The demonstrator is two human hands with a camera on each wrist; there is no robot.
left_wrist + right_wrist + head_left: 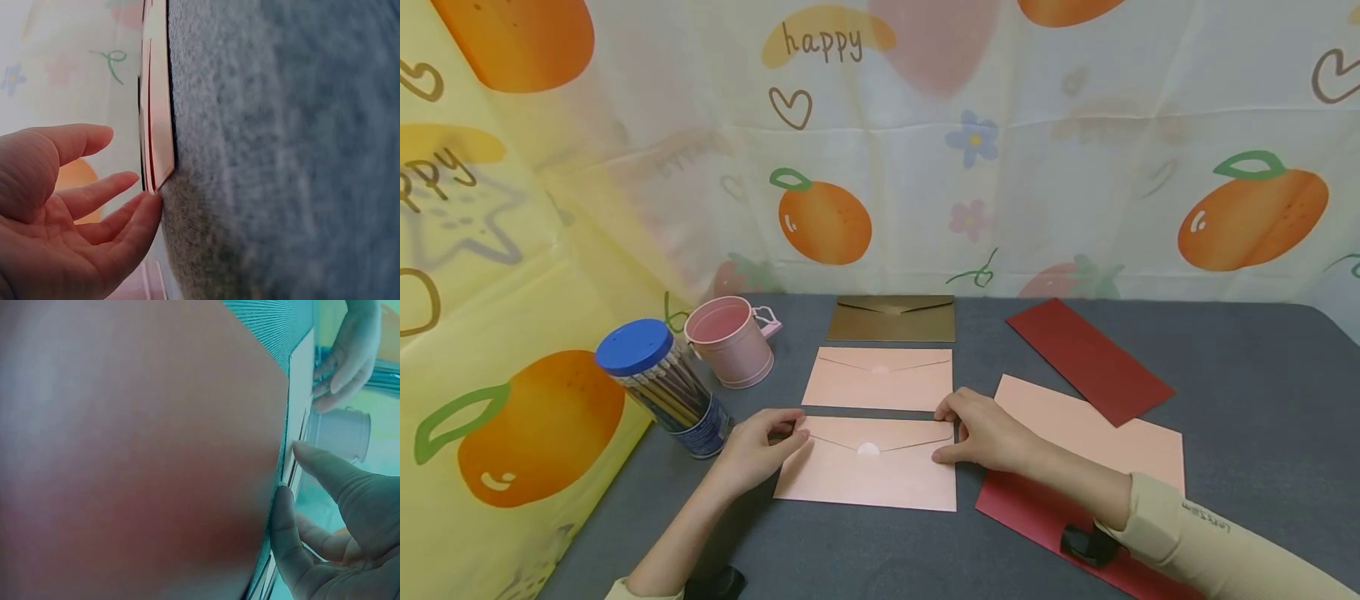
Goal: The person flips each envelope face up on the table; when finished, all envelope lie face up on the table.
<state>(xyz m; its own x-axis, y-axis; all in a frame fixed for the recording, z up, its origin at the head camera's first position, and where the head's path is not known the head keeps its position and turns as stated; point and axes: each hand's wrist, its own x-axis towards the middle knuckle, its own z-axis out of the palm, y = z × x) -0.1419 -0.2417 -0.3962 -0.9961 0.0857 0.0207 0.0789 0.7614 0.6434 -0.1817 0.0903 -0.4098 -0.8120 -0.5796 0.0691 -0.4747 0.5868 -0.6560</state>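
A pale pink envelope (868, 479) with a round white seal lies flat on the dark grey table, nearest to me. At its upper left corner is my left hand (763, 450); in the left wrist view, fingertips (150, 203) touch the edge while the thumb stands apart. My right hand (992, 433) is at the upper right corner, its thumb resting over the right edge and the other fingers lightly bent by the corner. A second pink envelope (880, 387) lies just behind, and a gold-brown envelope (891, 325) behind that, all in one column.
On the right, a dark red envelope (1090, 362) overlaps a pink one (1075, 417), with a red one (1022, 508) partly under my right forearm. At left stand a blue-lidded tub of pencils (673, 392) and a pink metal cup (733, 350). A fruit-print curtain (910, 192) backs the table.
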